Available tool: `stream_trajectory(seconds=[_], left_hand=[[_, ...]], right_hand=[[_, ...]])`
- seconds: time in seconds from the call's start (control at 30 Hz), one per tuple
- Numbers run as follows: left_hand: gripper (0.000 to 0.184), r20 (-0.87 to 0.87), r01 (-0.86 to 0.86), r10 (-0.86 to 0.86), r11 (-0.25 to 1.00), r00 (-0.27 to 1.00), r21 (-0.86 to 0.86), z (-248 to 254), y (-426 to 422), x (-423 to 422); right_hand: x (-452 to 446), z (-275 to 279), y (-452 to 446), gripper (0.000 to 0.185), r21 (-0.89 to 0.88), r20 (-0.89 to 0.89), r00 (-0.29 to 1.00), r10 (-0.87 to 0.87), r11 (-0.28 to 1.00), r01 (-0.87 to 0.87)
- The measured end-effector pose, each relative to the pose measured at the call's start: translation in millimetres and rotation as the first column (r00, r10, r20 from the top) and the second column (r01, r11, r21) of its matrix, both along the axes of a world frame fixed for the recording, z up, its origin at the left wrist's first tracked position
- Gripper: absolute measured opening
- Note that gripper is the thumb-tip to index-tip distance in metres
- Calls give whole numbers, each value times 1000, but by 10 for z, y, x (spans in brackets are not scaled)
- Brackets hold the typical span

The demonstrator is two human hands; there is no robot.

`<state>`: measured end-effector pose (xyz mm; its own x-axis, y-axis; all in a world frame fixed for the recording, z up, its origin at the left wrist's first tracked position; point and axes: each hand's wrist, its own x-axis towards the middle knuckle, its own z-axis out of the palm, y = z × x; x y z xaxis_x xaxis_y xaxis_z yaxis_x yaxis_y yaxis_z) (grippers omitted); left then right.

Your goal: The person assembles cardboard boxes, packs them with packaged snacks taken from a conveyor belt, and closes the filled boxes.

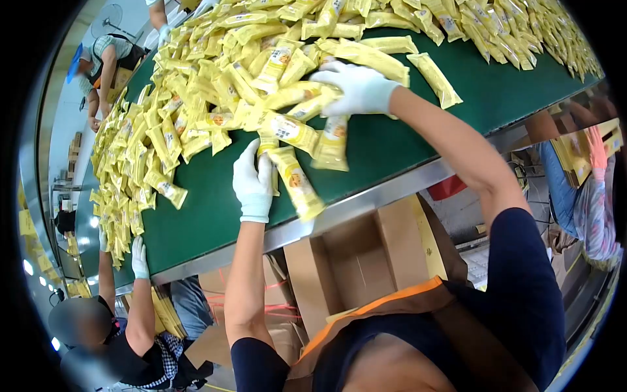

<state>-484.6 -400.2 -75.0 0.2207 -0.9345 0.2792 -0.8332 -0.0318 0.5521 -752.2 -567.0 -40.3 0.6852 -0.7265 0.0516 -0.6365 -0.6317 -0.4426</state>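
Yellow snack packets (290, 130) lie in a loose heap on a green conveyor belt (209, 215). My left hand (253, 183), in a white glove, is at the near edge of the heap. Its thumb and fingers are apart, beside a packet partly hidden by the thumb. One yellow packet (297, 183) slants over the belt's near edge just right of that hand. My right hand (362, 88), also gloved in white, reaches across from the right. Its fingers curl over several packets in the heap, and its fingertips are partly hidden among them.
Below the belt's metal edge (346, 202) stands an open cardboard box (356, 261). A co-worker's gloved hand (140, 258) is at the belt on the left. Another person (108, 62) stands at the far side. More packets (503, 29) are heaped at the upper right.
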Motion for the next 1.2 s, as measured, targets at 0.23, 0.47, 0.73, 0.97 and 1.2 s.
stream_trajectory(seconds=[0.23,0.47,0.73,0.97,1.2], left_hand=[[67,370,52,-110,985,922,162,301,310,10],[68,293,-82,51,992,955,97,224,440,357],[65,54,639,-662,739,748,213,935,480,-435],[62,314,296,-440,860,841,415,660,575,-37],[60,254,150,-219,952,942,265,551,938,-3]], right_hand=[[-789,82,442,70,-163,168,959,-227,953,254],[-1035,83,992,45,-149,-51,935,-350,929,340],[-1424,126,128,52,16,-230,669,-707,684,729],[-1785,223,191,57,-115,-418,692,-588,790,602],[-1534,160,406,57,20,-367,749,-552,800,599]])
